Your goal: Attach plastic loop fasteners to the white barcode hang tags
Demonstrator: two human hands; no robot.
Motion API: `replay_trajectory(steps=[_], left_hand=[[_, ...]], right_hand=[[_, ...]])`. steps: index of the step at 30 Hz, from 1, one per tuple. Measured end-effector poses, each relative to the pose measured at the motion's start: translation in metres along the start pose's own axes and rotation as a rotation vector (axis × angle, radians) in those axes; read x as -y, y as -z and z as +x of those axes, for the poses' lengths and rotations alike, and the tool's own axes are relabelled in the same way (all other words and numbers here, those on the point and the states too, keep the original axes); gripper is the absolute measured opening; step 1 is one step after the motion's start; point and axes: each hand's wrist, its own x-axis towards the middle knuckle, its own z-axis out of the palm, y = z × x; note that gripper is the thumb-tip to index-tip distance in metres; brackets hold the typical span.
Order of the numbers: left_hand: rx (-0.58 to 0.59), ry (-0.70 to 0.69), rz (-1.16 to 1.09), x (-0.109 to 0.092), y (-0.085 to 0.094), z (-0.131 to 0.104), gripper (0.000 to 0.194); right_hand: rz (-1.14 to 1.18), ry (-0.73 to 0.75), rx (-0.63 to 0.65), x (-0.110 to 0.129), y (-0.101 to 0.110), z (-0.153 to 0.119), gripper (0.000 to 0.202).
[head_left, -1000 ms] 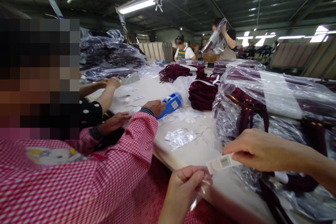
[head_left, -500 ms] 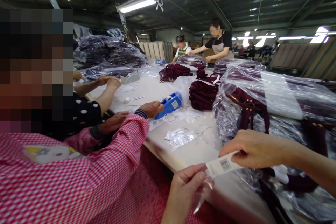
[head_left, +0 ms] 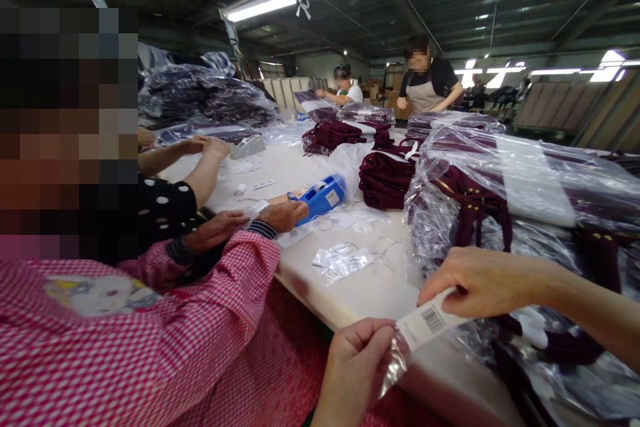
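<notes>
A white tag with a barcode (head_left: 430,320) stretches between my two hands above the table's front edge. My right hand (head_left: 483,280) pinches its upper right end between thumb and fingers. Closed on a small clear plastic bag (head_left: 395,368), my left hand (head_left: 359,353) is at the tag's lower left end. Shiny plastic hangs down beside the left thumb. Whether the tag's end lies inside the bag or against it, I cannot tell. Just behind my right hand are maroon garments (head_left: 477,197) wrapped in clear plastic.
Small clear bags (head_left: 344,261) lie on the white table (head_left: 300,273). A blue tape dispenser (head_left: 323,199) stands beyond, near the hand of a co-worker in a checked sleeve (head_left: 240,293). Folded maroon garments (head_left: 385,180) are stacked behind. Two people work at the far side.
My left hand has shifted slightly, and more of the bag shows below the tag. The co-worker's hand has moved left from the dispenser. The standing person across the table has drawn both arms back.
</notes>
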Motion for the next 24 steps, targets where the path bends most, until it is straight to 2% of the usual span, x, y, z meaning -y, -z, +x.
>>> replay_trajectory(steps=[6, 12, 15, 18, 24], left_hand=[[-0.016, 0.022, -0.019, 0.001, -0.002, -0.004, 0.031], [-0.018, 0.024, 0.006, 0.017, 0.005, 0.007, 0.038], [0.04, 0.019, 0.022, 0.021, 0.009, 0.012, 0.036], [0.087, 0.017, 0.06, 0.018, 0.008, 0.01, 0.037], [0.079, 0.017, 0.15, 0.013, 0.003, 0.006, 0.036]], right_hand=[[-0.016, -0.004, -0.011, -0.002, -0.004, 0.001, 0.04], [-0.029, -0.016, -0.008, -0.007, -0.007, 0.001, 0.04], [-0.01, -0.019, 0.006, -0.01, -0.008, 0.002, 0.039], [0.017, -0.017, 0.028, -0.011, -0.008, 0.005, 0.037], [0.011, -0.004, 0.045, -0.007, -0.011, 0.015, 0.036]])
